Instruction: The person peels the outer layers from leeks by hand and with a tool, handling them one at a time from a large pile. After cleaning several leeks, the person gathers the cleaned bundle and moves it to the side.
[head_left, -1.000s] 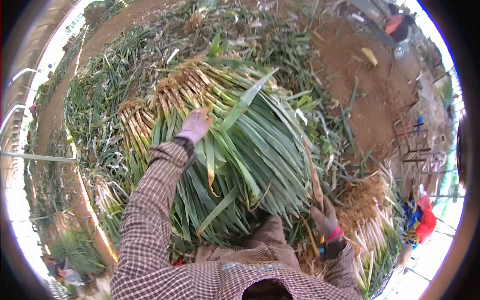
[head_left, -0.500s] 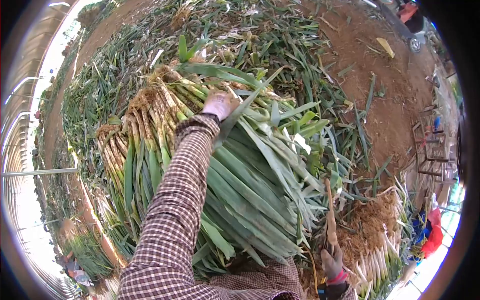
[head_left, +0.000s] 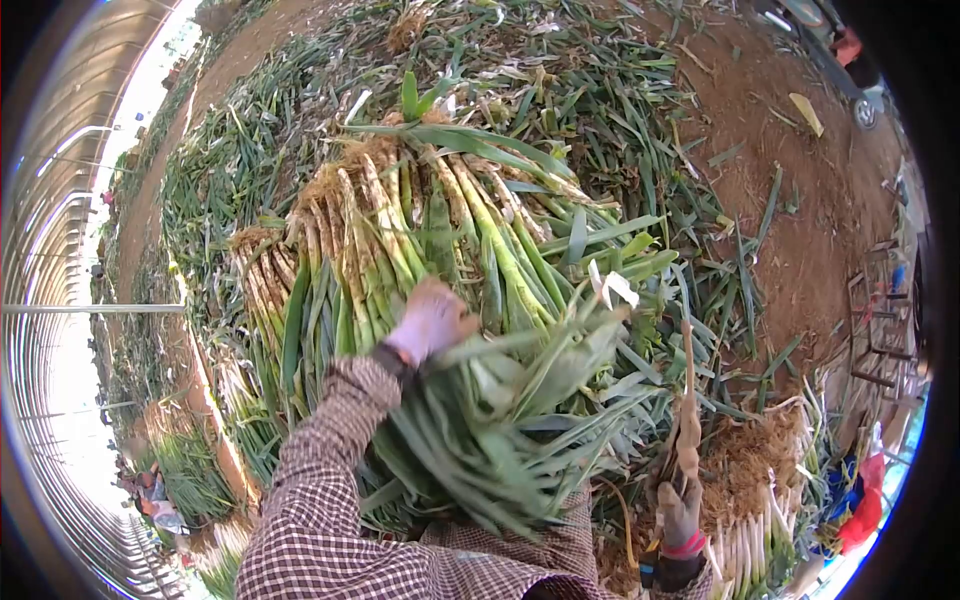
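Note:
My left hand [head_left: 432,322] is closed round green onion leaves over the middle of a big pile of green onions [head_left: 375,220]. Those leaves [head_left: 490,420] fan out below and right of it, blurred by motion. The pile's roots and pale, soil-stained stalks point up and left. At the lower right, my gloved right hand [head_left: 680,510] is closed round the lower part of a knobbly wooden stick [head_left: 688,440], which stands nearly upright.
Cleaner onions with brown roots [head_left: 750,465] lie at the lower right. Cut leaves [head_left: 610,120] litter the brown soil [head_left: 820,230]. Metal frames [head_left: 880,345] and a red bag [head_left: 865,505] are at the right. Someone [head_left: 155,500] is at the far lower left.
My left hand has moved down from the stalks, dragging leaves downward and uncovering stalks on the pile. My right hand keeps its hold on the stick. The view has shifted slightly.

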